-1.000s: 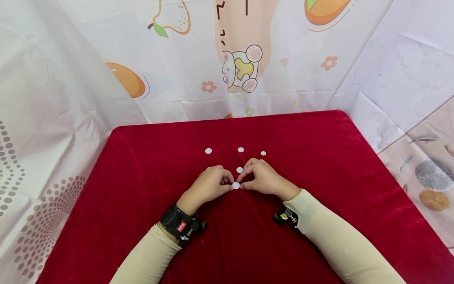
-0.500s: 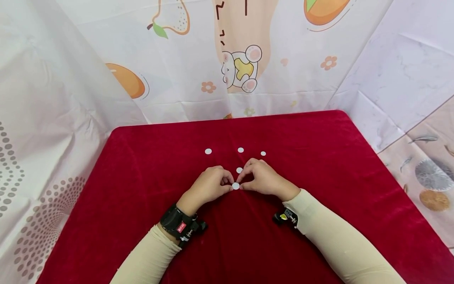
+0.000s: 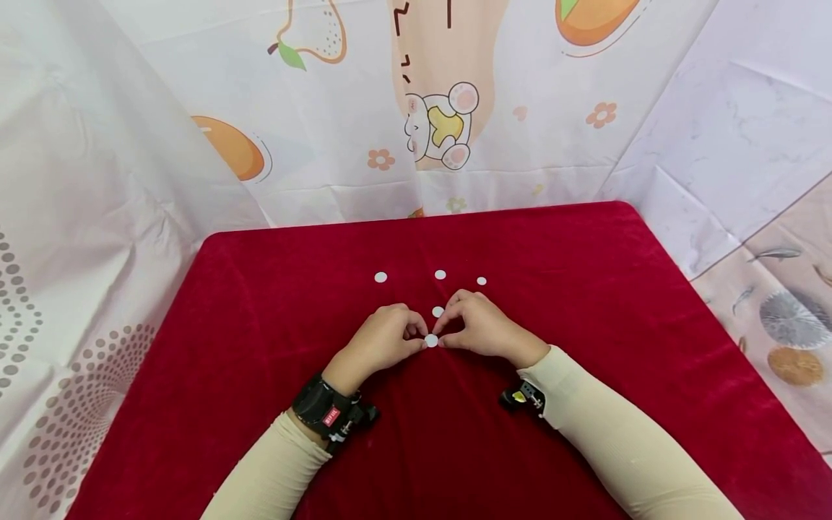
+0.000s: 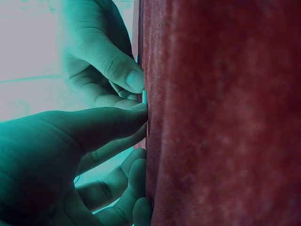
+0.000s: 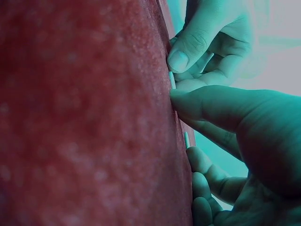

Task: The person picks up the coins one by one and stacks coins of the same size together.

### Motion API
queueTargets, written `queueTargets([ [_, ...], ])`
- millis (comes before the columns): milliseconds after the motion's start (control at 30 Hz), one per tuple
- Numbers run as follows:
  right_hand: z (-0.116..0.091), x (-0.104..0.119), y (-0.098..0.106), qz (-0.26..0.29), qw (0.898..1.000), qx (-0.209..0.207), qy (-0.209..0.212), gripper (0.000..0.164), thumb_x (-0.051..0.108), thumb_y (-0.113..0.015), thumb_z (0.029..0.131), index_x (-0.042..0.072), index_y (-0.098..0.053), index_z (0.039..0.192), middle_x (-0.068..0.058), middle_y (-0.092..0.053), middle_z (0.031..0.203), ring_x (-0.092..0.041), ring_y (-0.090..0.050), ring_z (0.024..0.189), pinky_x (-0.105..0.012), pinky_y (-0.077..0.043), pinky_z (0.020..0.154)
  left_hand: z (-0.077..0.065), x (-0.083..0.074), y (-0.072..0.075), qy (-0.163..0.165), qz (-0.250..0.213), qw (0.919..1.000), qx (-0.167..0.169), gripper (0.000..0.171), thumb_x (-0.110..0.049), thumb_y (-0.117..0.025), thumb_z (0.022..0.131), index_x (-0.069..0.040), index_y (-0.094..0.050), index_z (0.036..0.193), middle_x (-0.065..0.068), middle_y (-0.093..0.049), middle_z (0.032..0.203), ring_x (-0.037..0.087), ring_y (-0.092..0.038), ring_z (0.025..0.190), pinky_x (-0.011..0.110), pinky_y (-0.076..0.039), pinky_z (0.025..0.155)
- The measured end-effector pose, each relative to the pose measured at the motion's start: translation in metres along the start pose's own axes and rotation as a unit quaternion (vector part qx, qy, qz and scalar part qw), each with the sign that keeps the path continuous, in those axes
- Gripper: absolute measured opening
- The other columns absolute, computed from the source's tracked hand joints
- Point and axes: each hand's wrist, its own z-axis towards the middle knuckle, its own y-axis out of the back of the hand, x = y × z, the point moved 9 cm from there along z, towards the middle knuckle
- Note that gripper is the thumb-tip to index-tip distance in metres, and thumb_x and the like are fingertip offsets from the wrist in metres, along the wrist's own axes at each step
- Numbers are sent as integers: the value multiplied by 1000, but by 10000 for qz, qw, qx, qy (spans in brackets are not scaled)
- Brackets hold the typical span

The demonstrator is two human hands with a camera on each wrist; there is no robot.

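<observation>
A small flat white disc (image 3: pixel 432 340) lies on the red cloth between my two hands. With thumb and fingertips, my left hand (image 3: pixel 388 337) holds its left edge. Opposite, my right hand (image 3: pixel 486 326) holds the right edge the same way. Both wrist views show the disc edge-on as a thin pale strip (image 4: pixel 144 97), thumbs close on either side. Just beyond it is a second white disc (image 3: pixel 438 312), near my right index finger. Farther back lie a left disc (image 3: pixel 380 277), a middle disc (image 3: pixel 440 274) and a smaller right disc (image 3: pixel 482 281).
Red velvety cloth (image 3: pixel 292 282) covers the table and has faint creases. Printed white curtains (image 3: pixel 338 144) stand behind the far edge and at both sides. Each wrist carries a black camera mount (image 3: pixel 325 408), with sleeves behind.
</observation>
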Motion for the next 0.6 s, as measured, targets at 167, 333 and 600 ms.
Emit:
queueTargets([
  [167, 0, 0, -1, -27, 10000, 0, 1, 17, 19, -87, 82, 31, -84, 94, 6, -63, 106, -12, -53, 103, -39, -41, 96, 0, 0, 0, -4, -23, 10000, 30, 9, -18, -84, 86, -24, -79, 89, -3, -63, 86, 7, -58, 76, 27, -51, 71],
  [333, 0, -1, -2, -77, 10000, -8, -27, 17, 20, -87, 82, 32, -84, 94, 5, -63, 107, -13, -54, 105, -40, -42, 97, -1, 1, 0, 13, -68, 10000, 48, 8, -18, -84, 86, -22, -79, 91, -3, -64, 87, 7, -58, 77, 27, -51, 71],
  [600, 0, -2, -1, -142, 9999, -37, -37, 16, 21, -88, 81, 31, -84, 94, 5, -63, 107, -13, -54, 105, -40, -42, 98, 0, -1, 3, -5, -105, 9999, 61, 9, -17, -84, 86, -20, -80, 93, -5, -66, 87, 6, -61, 77, 27, -53, 71],
])
